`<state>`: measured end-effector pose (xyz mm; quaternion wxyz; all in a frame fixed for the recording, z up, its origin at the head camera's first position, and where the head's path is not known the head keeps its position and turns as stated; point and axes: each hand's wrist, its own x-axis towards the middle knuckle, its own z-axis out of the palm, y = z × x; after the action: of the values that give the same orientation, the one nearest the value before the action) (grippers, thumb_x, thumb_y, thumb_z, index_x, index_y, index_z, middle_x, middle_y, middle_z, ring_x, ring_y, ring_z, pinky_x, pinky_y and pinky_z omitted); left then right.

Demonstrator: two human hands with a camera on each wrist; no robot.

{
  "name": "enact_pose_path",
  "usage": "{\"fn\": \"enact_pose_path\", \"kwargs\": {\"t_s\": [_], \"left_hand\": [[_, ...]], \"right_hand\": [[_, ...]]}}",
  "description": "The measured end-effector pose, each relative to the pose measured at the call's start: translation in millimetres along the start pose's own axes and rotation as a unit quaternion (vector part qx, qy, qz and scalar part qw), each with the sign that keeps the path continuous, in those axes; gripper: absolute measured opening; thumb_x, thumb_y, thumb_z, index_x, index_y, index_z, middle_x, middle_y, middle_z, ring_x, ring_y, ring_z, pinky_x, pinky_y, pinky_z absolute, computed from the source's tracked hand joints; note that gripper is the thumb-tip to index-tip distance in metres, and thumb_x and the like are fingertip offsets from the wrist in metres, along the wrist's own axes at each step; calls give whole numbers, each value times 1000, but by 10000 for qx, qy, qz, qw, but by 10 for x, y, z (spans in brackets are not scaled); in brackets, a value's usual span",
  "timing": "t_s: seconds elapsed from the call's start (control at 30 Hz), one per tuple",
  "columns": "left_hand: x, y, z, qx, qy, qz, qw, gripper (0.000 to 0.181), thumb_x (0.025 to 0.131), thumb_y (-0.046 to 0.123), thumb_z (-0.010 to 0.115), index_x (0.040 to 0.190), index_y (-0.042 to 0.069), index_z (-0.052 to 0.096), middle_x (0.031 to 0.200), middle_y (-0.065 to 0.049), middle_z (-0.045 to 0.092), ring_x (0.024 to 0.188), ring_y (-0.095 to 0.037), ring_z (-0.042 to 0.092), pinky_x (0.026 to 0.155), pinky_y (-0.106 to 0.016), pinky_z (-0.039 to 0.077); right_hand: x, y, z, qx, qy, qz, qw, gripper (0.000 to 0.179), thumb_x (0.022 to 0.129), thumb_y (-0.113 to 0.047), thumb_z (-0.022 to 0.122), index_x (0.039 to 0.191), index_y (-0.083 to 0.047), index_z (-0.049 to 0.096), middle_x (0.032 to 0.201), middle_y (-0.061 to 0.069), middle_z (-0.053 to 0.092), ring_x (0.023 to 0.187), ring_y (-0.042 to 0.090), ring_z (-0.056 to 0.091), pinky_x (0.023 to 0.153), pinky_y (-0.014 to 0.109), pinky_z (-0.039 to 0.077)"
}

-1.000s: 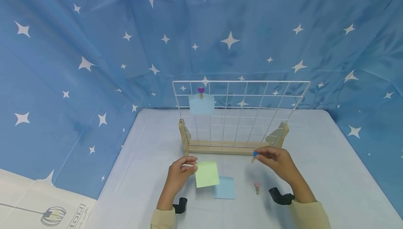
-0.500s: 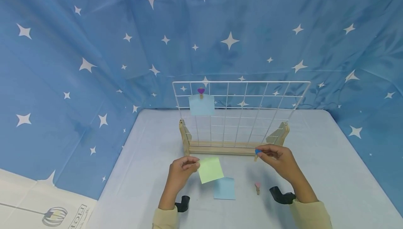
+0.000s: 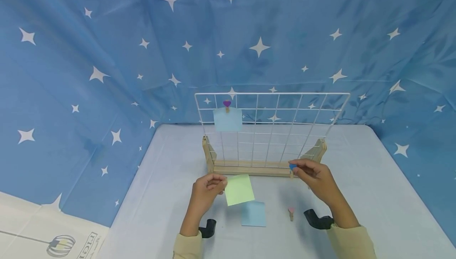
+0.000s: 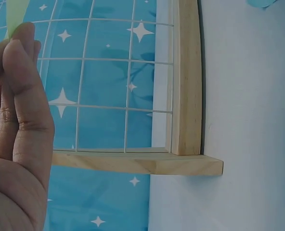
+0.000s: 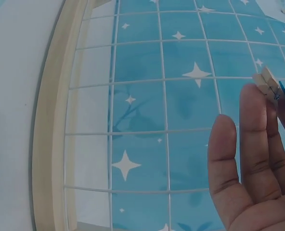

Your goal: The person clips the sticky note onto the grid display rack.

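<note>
My left hand (image 3: pixel 206 191) pinches a green sticky note (image 3: pixel 239 189) by its upper left edge, raised over the table in front of the wire grid (image 3: pixel 263 132). In the left wrist view only a sliver of the green note (image 4: pixel 16 14) shows above the fingertips. My right hand (image 3: pixel 315 178) pinches a small wooden clothespin (image 3: pixel 292 170) with a blue ornament, near the right end of the grid's wooden base. The right wrist view has that clothespin (image 5: pixel 268 84) between thumb and fingers, its wooden legs pointing up and left.
A blue sticky note (image 3: pixel 228 119) hangs on the upper left of the grid under a purple heart clothespin (image 3: pixel 227 104). On the table lie another blue note (image 3: pixel 253 214) and a pink-topped clothespin (image 3: pixel 291 214). The grid stands in a wooden base (image 3: pixel 254 171); a starry curtain (image 3: pixel 260 25) hangs behind.
The left hand has shifted slightly right and up with the green note, which has tilted. The right hand has risen a little with the blue clothespin, moving slightly right.
</note>
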<state>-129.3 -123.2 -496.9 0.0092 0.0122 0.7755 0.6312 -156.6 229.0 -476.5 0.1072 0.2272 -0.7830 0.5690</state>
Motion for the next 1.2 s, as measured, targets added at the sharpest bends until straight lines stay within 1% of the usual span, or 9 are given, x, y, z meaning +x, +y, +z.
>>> {"fn": "enact_pose_path", "kwargs": {"t_s": [0.13,0.3,0.47,0.67,0.73,0.83,0.9,1.07,1.2], "left_hand": [[4,21,5,-76,-5,36,10000,18,101,11,77,112,-4,77,99,-11,77,84,-19,74,76,-25,63],[0,40,11,-105,-19,70,9999,18,101,11,77,112,-4,77,98,-11,77,84,-20,74,76,-25,63],[6,81,15,-66,-19,128,9999,18,102,12,77,112,-3,77,98,-10,76,84,-19,74,77,-25,63],[33,114,23,13,34,237,9997,17,102,12,77,112,-2,77,98,-10,75,85,-20,74,77,-24,63],[35,122,27,22,38,253,9997,17,102,11,77,111,-2,77,98,-10,75,86,-23,75,77,-24,63],[37,133,36,1,11,277,9996,17,101,11,77,111,-3,77,98,-11,75,88,-29,75,77,-24,63],[37,143,42,-20,-12,292,9996,17,102,11,77,111,-3,77,98,-11,75,88,-30,75,77,-24,63],[55,174,57,-39,2,407,9992,16,102,11,77,111,-2,77,100,-11,77,85,-20,74,77,-24,62],[76,203,73,-76,-8,465,9989,15,102,10,77,111,-2,78,102,-12,78,85,-16,74,77,-24,62]], "right_hand": [[22,-25,-1,3,-28,29,10000,19,102,13,63,119,14,72,115,-18,73,103,-3,72,86,13,57],[49,-70,7,-102,-35,116,9999,20,103,11,64,121,13,72,116,-8,77,104,-4,72,87,13,57],[80,-99,6,-89,-6,107,9999,20,102,12,64,121,14,72,114,-14,76,101,-6,71,86,12,57],[114,-139,-4,-168,-8,124,9998,20,102,11,66,120,13,74,113,-15,77,101,-7,70,86,11,56],[123,-148,-11,-176,-32,107,9998,21,102,11,66,121,13,73,114,-12,78,101,-7,70,86,11,56],[133,-163,-20,-172,-70,79,9998,21,102,10,65,122,14,73,115,-13,77,101,-6,70,87,12,56],[140,-171,-25,-155,-83,40,9998,21,102,11,65,122,14,73,115,-15,77,102,-6,71,87,12,57],[169,-192,-36,-34,-49,-144,9999,20,100,14,66,118,13,73,109,-18,76,96,-3,73,83,13,58],[194,-206,-50,35,-48,-247,9997,20,98,16,66,117,14,73,106,-16,76,92,2,74,79,15,59]]}}
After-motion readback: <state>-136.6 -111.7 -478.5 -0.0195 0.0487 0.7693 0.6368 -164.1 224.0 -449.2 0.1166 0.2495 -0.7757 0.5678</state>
